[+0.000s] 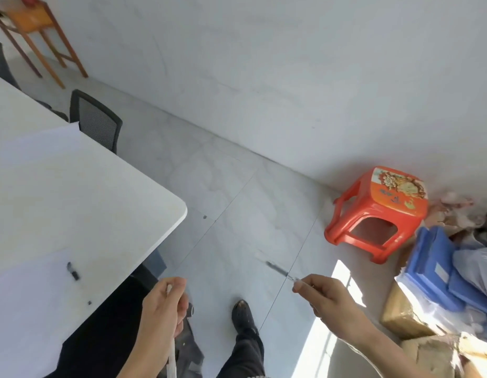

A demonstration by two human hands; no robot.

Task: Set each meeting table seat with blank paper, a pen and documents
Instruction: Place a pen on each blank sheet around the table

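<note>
My right hand (323,300) pinches a clear pen (278,270) by its end, and the pen points up-left over the floor, blurred. My left hand (162,309) is closed on the edge of a thin stack of white paper (171,358) held edge-on by my leg. The white meeting table (100,208) fills the left. A white sheet (32,170) lies near its far side and another sheet (32,296) lies at the near corner. A small dark pen cap or clip (73,271) rests on the near sheet.
A black mesh chair (96,121) stands by the table's far side. An orange plastic stool (378,214) sits near the wall at the right. Blue folders (433,271), plastic bags and cardboard boxes (400,317) are piled at the far right. A wooden stand (40,36) is at top left.
</note>
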